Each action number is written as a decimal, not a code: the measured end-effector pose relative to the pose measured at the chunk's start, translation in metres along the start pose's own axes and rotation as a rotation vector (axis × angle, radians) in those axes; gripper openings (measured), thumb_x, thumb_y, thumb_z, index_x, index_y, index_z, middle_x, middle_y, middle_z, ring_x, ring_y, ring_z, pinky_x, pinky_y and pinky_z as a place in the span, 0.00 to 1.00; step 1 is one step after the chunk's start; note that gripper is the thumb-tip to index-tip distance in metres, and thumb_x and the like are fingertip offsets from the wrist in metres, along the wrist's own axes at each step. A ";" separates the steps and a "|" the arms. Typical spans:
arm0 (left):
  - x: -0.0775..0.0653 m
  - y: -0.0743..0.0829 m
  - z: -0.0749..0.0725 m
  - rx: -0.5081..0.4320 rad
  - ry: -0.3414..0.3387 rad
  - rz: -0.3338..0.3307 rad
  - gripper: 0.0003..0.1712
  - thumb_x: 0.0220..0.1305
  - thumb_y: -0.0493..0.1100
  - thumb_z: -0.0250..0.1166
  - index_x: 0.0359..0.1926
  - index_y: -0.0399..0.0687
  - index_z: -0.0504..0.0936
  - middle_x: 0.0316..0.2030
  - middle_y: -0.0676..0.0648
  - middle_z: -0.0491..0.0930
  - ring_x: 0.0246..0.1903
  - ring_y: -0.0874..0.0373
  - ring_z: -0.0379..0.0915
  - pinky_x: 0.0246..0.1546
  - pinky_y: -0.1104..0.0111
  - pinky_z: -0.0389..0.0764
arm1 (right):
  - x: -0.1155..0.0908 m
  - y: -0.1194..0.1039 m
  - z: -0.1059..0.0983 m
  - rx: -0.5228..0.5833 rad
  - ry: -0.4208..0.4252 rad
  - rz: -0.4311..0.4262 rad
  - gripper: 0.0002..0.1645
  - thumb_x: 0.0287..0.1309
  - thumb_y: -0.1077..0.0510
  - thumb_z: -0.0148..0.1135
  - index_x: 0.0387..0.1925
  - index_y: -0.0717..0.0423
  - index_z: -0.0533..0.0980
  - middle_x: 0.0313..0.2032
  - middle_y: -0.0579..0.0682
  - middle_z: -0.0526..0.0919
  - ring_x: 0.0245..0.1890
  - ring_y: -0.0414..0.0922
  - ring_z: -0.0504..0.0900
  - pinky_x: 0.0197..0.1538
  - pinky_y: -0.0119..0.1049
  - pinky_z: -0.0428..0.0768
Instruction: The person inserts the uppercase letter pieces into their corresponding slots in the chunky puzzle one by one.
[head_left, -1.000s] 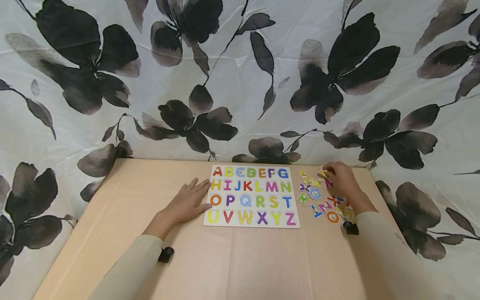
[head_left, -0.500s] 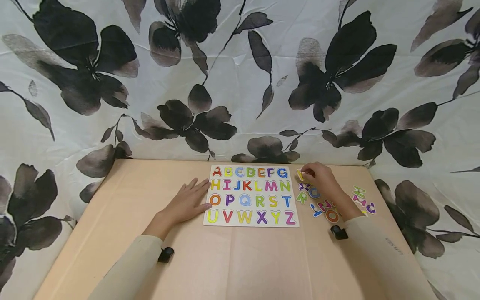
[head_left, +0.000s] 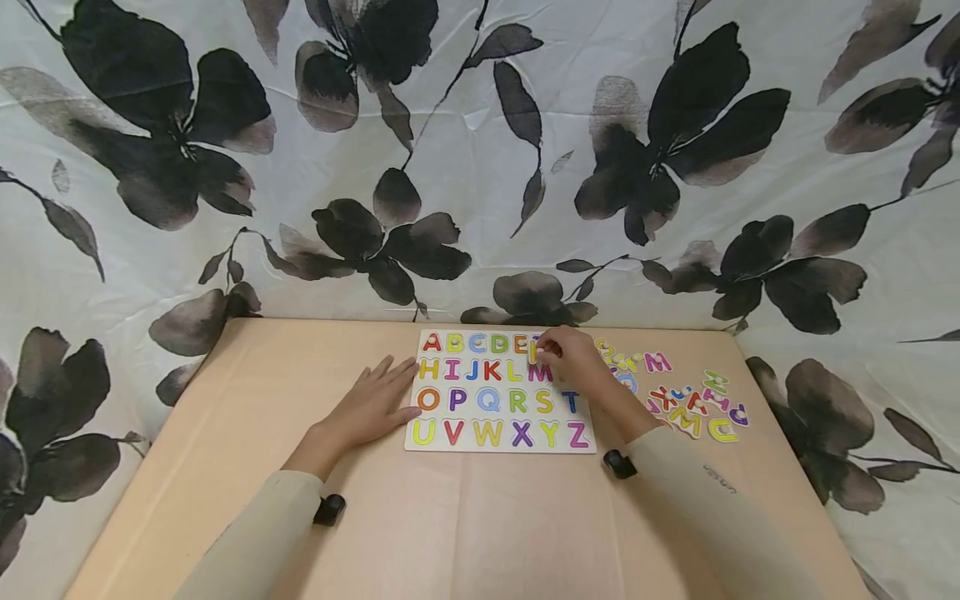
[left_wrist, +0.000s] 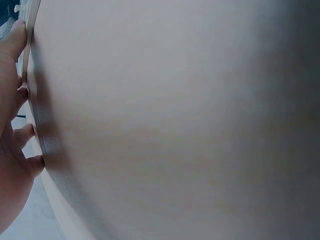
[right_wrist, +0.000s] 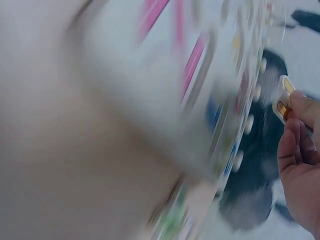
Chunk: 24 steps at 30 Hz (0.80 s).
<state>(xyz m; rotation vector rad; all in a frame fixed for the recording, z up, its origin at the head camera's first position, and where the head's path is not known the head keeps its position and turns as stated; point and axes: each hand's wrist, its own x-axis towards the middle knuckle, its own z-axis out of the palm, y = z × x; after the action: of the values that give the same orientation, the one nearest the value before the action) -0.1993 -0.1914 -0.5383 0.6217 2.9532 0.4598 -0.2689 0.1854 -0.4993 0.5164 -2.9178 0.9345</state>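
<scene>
A white alphabet puzzle board (head_left: 437,416) with coloured letters from A to Z lies on the table. The left hand (head_left: 367,404) rests at the board's left side, fingers spread, fingertips right at its edge; in the left wrist view the fingers (left_wrist: 20,97) reach along that edge. Above the board's upper right part, the right hand (head_left: 576,360) pinches a yellow letter piece (right_wrist: 283,100) between thumb and fingers. Part of the piece is hidden by the fingers, and I cannot tell which letter it is. The right hand covers letters around F, G and N.
Loose letter pieces lie right of the board, among them a pink M (head_left: 657,362) and a yellow U (head_left: 722,430). Some are hidden behind the right forearm. A floral cloth (head_left: 480,167) hangs behind the table's (head_left: 480,525) far edge.
The right hand has moved left from the loose pieces to over the board, carrying the yellow letter piece. The left hand has stayed at the board's left edge.
</scene>
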 end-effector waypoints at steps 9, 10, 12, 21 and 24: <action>0.002 0.002 -0.002 -0.016 0.006 -0.006 0.48 0.70 0.63 0.63 0.81 0.47 0.57 0.81 0.46 0.57 0.81 0.36 0.43 0.77 0.35 0.48 | 0.030 -0.065 0.051 0.016 -0.041 -0.108 0.07 0.65 0.55 0.71 0.41 0.51 0.82 0.36 0.44 0.79 0.36 0.40 0.77 0.40 0.30 0.80; 0.002 0.002 -0.002 -0.019 0.008 -0.005 0.48 0.70 0.63 0.63 0.81 0.47 0.57 0.80 0.46 0.57 0.81 0.36 0.44 0.77 0.34 0.48 | 0.032 -0.072 0.056 0.011 -0.048 -0.115 0.06 0.65 0.55 0.71 0.41 0.51 0.82 0.35 0.44 0.79 0.36 0.40 0.76 0.40 0.30 0.80; 0.001 0.002 -0.002 -0.025 0.009 -0.005 0.48 0.70 0.63 0.63 0.81 0.46 0.57 0.80 0.46 0.57 0.81 0.36 0.44 0.77 0.35 0.49 | 0.037 -0.083 0.065 -0.005 -0.064 -0.125 0.06 0.65 0.55 0.71 0.40 0.51 0.82 0.34 0.43 0.78 0.35 0.39 0.76 0.39 0.29 0.79; 0.003 0.000 0.000 -0.011 0.019 -0.001 0.48 0.71 0.63 0.62 0.81 0.46 0.57 0.80 0.46 0.57 0.81 0.36 0.44 0.76 0.34 0.49 | 0.055 -0.110 0.093 -0.068 -0.094 -0.167 0.05 0.66 0.54 0.70 0.38 0.49 0.81 0.31 0.43 0.76 0.31 0.37 0.74 0.33 0.25 0.74; 0.003 0.000 0.000 -0.005 0.030 0.008 0.48 0.71 0.62 0.63 0.81 0.45 0.57 0.80 0.46 0.58 0.80 0.35 0.45 0.76 0.34 0.50 | 0.059 -0.117 0.099 -0.081 -0.098 -0.147 0.05 0.66 0.55 0.70 0.37 0.50 0.80 0.31 0.43 0.76 0.31 0.37 0.74 0.31 0.25 0.73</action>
<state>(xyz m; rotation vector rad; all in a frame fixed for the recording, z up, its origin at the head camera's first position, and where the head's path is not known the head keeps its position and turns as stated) -0.2020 -0.1904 -0.5386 0.6323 2.9779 0.4810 -0.2802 0.0211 -0.5072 0.7803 -2.9387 0.7922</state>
